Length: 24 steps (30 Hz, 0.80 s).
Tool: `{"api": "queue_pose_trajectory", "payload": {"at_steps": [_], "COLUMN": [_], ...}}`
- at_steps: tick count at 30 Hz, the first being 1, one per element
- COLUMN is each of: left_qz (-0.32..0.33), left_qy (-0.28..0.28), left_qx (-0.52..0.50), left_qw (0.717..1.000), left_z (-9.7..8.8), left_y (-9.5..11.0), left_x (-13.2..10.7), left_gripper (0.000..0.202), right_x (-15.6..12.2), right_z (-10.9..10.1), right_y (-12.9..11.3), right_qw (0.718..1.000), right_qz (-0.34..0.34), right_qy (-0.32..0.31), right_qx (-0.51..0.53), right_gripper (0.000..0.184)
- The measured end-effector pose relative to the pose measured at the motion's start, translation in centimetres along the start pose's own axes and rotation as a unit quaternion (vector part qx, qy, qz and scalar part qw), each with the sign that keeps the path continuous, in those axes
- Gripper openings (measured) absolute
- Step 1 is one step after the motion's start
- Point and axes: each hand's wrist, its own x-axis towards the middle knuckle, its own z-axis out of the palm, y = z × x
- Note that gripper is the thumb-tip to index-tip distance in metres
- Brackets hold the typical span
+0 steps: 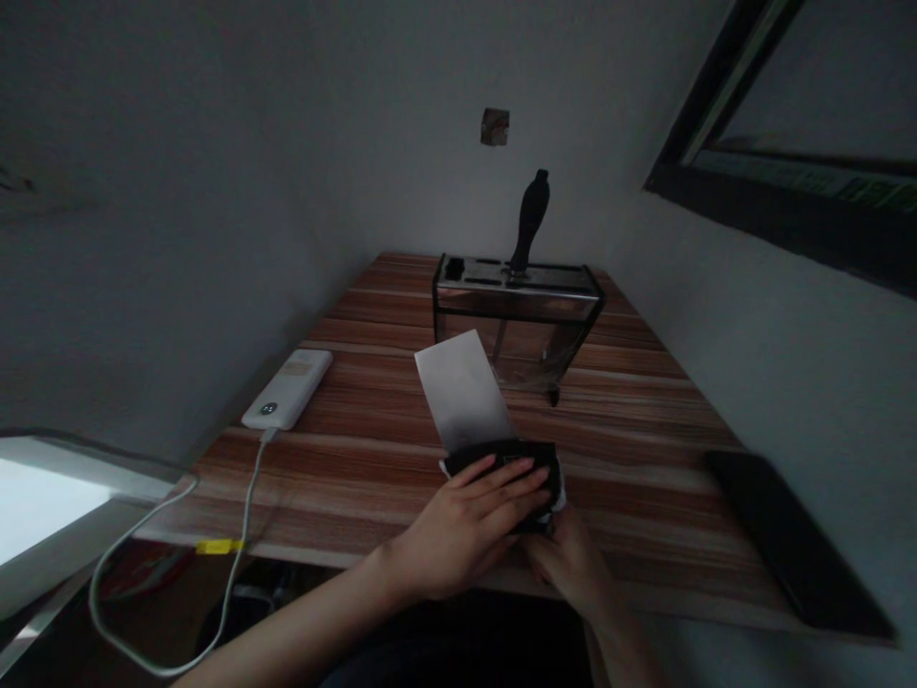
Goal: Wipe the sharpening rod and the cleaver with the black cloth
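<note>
So the left hand (465, 530) is lying palm down over a black bundle (526, 449) with white showing at its edges, fingers close to straight. Thumb's hidden, so can't tell if it's clamped. Right hand (573, 564) is tucked in at the bundle's near right corner, fingertips out of sight, so can't tell there either. A pale flat sheet (465, 392) pokes out the far side of the grip, angled a bit left. Just past it stands a rack (520, 304) with a black handle (531, 218) upright in it. Well left of the grip, a white power bank (290, 387); well right, a black slab (795, 545).
</note>
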Motion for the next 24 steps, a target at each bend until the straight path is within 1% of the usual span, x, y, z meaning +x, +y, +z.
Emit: {"api": "queue_pose_trajectory", "payload": {"at_steps": [5, 10, 14, 20, 24], "left_qz": [-0.025, -0.061, -0.096, -0.112, -0.122], "left_qy": [0.013, 0.033, 0.050, 0.030, 0.025], "left_qx": [-0.010, -0.014, -0.034, -0.041, -0.045], "left_qw": [1.000, 0.997, 0.994, 0.992, 0.991], "left_z": [0.2, 1.1, 1.7, 1.7, 1.7], "left_y": [0.5, 1.5, 2.2, 2.2, 2.2], "left_x": [0.2, 0.1, 0.2, 0.3, 0.2], "left_gripper": [0.044, 0.047, 0.049, 0.050, 0.053], "right_x": [-0.1, -0.2, -0.2, -0.3, -0.2], "right_z": [0.1, -0.1, -0.2, -0.1, -0.1], "right_y": [-0.1, 0.3, 0.3, 0.7, 1.0], "right_qw": [0.998, 0.996, 0.996, 0.997, 0.997], "right_qz": [-0.029, -0.049, -0.058, -0.028, -0.046], "right_qy": [0.047, 0.069, 0.070, 0.066, 0.064], "right_qx": [-0.012, -0.030, -0.021, -0.006, -0.004], "right_gripper": [0.034, 0.040, 0.041, 0.040, 0.041]}}
